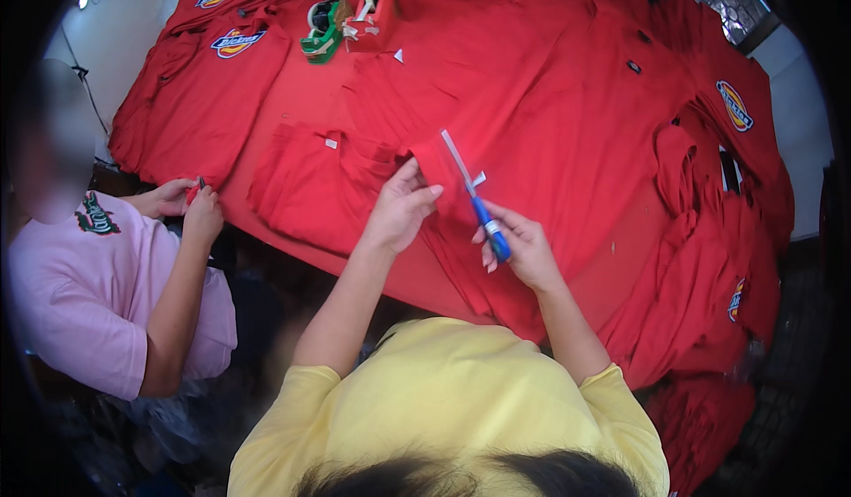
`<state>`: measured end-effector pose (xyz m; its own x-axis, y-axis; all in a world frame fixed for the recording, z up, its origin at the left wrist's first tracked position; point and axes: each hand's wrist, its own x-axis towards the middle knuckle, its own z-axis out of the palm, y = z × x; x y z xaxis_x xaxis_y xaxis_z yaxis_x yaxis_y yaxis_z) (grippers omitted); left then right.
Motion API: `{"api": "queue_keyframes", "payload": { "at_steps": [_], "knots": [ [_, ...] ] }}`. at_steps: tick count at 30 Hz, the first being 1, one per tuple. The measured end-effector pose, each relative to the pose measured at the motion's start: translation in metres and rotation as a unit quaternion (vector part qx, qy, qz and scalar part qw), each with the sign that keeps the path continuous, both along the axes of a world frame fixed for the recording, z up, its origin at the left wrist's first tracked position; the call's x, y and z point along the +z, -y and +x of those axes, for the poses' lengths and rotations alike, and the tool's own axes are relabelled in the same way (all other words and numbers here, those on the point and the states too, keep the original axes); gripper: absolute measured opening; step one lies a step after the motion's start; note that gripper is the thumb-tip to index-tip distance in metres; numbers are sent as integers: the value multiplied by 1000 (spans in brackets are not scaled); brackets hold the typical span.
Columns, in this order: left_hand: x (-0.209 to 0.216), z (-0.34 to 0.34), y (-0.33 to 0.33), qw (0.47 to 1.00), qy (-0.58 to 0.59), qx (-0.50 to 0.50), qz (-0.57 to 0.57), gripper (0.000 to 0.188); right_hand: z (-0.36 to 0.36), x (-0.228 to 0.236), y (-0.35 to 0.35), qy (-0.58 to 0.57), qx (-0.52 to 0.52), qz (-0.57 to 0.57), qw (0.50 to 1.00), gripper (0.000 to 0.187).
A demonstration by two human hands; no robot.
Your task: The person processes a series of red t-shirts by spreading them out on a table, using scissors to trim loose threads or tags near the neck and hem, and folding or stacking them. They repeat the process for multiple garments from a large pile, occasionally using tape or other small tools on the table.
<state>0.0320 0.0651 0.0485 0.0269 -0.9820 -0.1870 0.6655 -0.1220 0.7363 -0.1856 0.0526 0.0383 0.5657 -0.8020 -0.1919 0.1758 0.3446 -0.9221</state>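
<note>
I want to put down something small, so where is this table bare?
Bare table shows between the left shirt pile, green tape dispenser and folded garment; another patch separates spread red cloth from the right heap. It is crowded around the left hand and right hand.

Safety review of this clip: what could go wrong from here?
1. The right hand holds a blue-handled tool with its thin end close to the left hand; a slip might nick it.
2. That end shows against loose, rumpled red cloth, so it might snag a fold.
</note>
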Motion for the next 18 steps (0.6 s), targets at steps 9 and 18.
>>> {"api": "queue_keyframes", "payload": {
  "at_steps": [9,18],
  "knots": [
    [-3,92,63,974,85,200,66,60,-168,25,-36,-385,-333,-112,854,36],
    [12,227,150,564,766,309,-11,37,-179,-30,-96,-749,-243,-241,567,37]
  ]
}}
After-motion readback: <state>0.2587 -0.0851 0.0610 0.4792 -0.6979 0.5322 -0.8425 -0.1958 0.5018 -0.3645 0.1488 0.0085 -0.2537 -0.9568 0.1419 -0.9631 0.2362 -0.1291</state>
